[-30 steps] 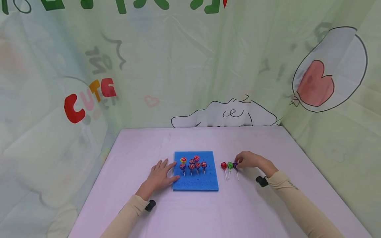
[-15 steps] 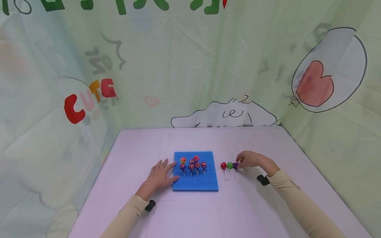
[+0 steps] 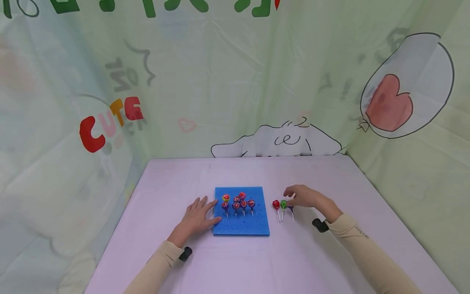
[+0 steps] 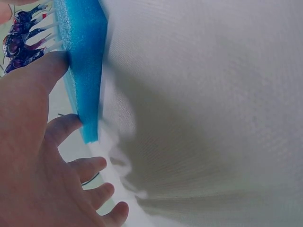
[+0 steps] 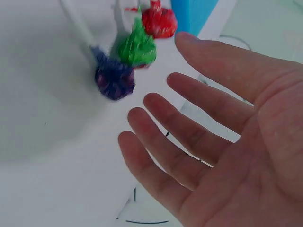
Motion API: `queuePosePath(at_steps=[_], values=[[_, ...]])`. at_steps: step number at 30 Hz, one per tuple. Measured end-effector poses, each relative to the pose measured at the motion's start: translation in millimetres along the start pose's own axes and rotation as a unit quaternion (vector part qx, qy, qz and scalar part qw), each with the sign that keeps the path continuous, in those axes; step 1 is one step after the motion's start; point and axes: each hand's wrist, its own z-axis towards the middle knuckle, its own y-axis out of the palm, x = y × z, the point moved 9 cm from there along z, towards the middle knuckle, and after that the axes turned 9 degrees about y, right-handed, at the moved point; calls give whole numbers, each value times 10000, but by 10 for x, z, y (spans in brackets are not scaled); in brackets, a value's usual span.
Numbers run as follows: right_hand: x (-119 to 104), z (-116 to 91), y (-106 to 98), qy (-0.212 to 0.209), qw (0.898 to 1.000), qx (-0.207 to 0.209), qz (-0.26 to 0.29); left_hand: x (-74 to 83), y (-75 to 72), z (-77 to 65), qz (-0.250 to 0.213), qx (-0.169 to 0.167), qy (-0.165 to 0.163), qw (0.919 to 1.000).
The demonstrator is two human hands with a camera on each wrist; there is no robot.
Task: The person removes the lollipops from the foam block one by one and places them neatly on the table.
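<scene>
My left hand (image 3: 198, 216) is spread at the left edge of a blue foam board (image 3: 242, 227), its thumb and index fingertip touching that edge. Several wrapped lollipops (image 4: 19, 40) stand upright in the board on their sticks. To the right of the board lie a red lollipop (image 3: 276, 204), a green lollipop (image 3: 284, 204) and a purple lollipop (image 5: 115, 79), side by side with sticks toward me. My right hand (image 3: 305, 197) hovers just over the green and purple ones, fingers apart and holding nothing. In the head view it partly hides the purple candy.
A pale pink tabletop (image 3: 176, 175) lies under everything. Printed fabric curtains (image 3: 220, 81) rise behind it and on both sides. Black wrist cameras (image 3: 320, 225) are strapped at both cuffs.
My right hand has shifted slightly left from beside the purple lollipop to above the green and purple ones. The left hand and the board stay put.
</scene>
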Motion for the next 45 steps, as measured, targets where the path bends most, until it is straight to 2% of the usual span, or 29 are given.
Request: queuePosePath(at_steps=[11,16,20,25,32,38,45], values=[[-357,-72,7,-265,9932,1040,-458,8,-22,-1,-18,30,0,10000],[-600,-149,86,-695,9847,1510,-515,21,-22,-13,-35,39,47,10000],[-782,-224,197,-1279,9692,1949,-795,31,-7,-32,-45,-3,65,10000],[-954,-263,322,-1959,9429,2416,-1191,21,7,-32,-19,-29,24,10000],[-1141,-295,433,-2683,9088,2712,-1691,8,-5,-7,13,30,18,10000],[-1210,-352,423,-2949,8894,3051,-1701,26,-25,-18,-12,31,46,10000],[-1223,-342,447,-3092,8796,3204,-1675,28,-34,-27,-21,32,39,10000]])
